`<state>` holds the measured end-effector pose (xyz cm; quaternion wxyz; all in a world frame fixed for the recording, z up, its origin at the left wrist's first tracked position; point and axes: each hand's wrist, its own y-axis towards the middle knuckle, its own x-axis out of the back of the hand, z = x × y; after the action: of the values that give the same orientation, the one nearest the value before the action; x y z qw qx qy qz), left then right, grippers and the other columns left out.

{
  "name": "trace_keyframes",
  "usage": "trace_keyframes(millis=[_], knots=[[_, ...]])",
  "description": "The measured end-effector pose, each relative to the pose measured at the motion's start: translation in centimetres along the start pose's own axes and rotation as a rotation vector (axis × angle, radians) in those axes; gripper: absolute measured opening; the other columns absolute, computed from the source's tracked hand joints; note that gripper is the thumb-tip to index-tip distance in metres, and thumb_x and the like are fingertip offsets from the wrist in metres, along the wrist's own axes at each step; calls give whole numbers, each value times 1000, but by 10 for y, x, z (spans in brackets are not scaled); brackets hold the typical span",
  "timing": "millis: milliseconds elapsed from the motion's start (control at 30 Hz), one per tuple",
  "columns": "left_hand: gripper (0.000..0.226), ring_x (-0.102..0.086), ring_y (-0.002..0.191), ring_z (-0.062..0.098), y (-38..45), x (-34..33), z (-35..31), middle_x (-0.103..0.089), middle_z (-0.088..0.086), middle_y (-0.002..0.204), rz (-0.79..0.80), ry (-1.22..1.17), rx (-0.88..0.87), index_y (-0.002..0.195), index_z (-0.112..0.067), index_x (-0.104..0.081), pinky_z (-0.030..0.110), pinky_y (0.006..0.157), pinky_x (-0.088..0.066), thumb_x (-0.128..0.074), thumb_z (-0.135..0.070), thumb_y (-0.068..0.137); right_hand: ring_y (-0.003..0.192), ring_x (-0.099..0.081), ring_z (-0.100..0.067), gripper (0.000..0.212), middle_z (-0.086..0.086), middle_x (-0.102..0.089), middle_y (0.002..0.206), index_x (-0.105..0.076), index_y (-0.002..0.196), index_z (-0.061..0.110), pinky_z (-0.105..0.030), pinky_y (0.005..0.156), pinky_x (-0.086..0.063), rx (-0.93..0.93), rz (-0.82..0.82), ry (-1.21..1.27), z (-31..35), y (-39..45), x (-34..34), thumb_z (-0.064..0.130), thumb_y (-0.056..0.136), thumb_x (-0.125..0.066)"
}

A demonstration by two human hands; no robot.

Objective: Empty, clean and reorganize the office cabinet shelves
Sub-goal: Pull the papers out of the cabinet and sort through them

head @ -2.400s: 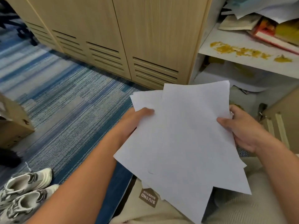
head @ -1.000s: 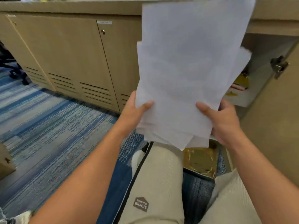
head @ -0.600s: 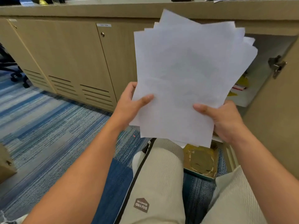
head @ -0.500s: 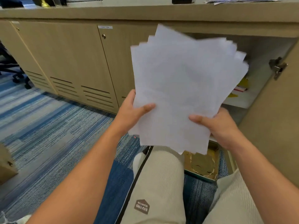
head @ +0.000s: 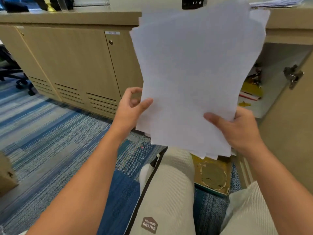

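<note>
A loose stack of white paper sheets (head: 191, 78) stands upright in front of me, fanned unevenly at its edges. My left hand (head: 130, 107) pinches its lower left edge with the thumb on the front. My right hand (head: 237, 131) grips the lower right corner, thumb across the front sheet. Behind the sheets the cabinet (head: 277, 68) stands open, and its white shelf (head: 259, 106) carries yellow crumbs and some books, mostly hidden by the paper.
The open cabinet door (head: 291, 119) with its hinge stands at the right. Closed wooden cabinet doors (head: 71, 65) run along the left. A worn gold-topped box (head: 211, 175) lies on the blue carpet (head: 50, 133) by my knees. A cardboard box (head: 6, 175) sits at the far left.
The paper stack has risen and tilted more upright toward the cabinet top. My left fingers have loosened behind the edge; both hands keep hold.
</note>
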<state>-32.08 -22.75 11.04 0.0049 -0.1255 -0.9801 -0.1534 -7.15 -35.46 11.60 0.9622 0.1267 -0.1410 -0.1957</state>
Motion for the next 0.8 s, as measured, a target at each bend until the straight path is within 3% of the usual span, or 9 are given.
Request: trace_keyframes(millis=[100, 200, 333, 433, 500, 600, 700, 800], knots=[[29, -67, 89, 0, -3, -9, 8, -71, -13, 94, 22, -39, -28, 117, -18, -51, 18, 76, -51, -65, -18, 90, 87, -70, -6, 20, 16, -73, 91, -69, 89, 37, -26, 72, -58, -85, 78, -54, -16, -7, -5, 25, 78, -81], [10, -61, 84, -7, -23, -26, 39, -66, -26, 89, 25, -11, 66, 110, -24, -55, 18, 76, -45, -51, -28, 101, 89, -69, -11, 29, 8, -73, 98, -65, 96, 36, -34, 76, -58, -168, 61, -58, -38, -16, -16, 22, 78, -83], [14, -49, 68, -9, -23, -34, 38, -55, -26, 78, -42, 38, 92, 106, -25, -52, 23, 72, -39, -42, -34, 105, 82, -71, -8, 24, 13, -75, 89, -68, 92, 36, -27, 69, -57, -191, 25, 2, -31, -13, -14, 20, 79, -82], [18, -44, 60, -8, -12, -34, 20, -48, -28, 65, -84, 72, 14, 90, -23, -43, 15, 62, -37, -40, -29, 107, 80, -71, -2, 25, 19, -75, 89, -69, 92, 34, -23, 69, -57, -168, 4, 68, -19, -6, -14, 18, 78, -82], [12, -47, 66, -9, -13, -34, 24, -50, -28, 74, -92, 81, 8, 95, -24, -42, 13, 65, -38, -41, -30, 106, 80, -71, -2, 25, 19, -75, 88, -69, 92, 33, -21, 67, -57, -196, 10, 72, -24, -6, -18, 18, 77, -83], [13, -56, 96, 0, -31, -36, 55, -55, -13, 108, -93, 81, 130, 114, -26, -43, 21, 80, -43, -42, -35, 105, 80, -70, -6, 24, 14, -74, 84, -67, 92, 30, -20, 64, -52, -320, 38, 68, -43, -19, -28, 19, 77, -82], [15, -56, 100, 12, -45, -40, 78, -55, -3, 111, -60, 83, 246, 114, -25, -44, 24, 78, -44, -43, -35, 104, 83, -68, -7, 28, 13, -73, 88, -66, 95, 29, -22, 66, -49, -404, -18, 96, -59, -25, -30, 19, 76, -83], [12, -63, 97, 10, -39, -47, 78, -61, -5, 112, -47, 74, 244, 114, -33, -45, 26, 75, -47, -45, -37, 103, 82, -73, -14, 31, 7, -76, 93, -69, 101, 24, -32, 72, -58, -441, -29, 77, -53, -13, -23, 21, 75, -85]])
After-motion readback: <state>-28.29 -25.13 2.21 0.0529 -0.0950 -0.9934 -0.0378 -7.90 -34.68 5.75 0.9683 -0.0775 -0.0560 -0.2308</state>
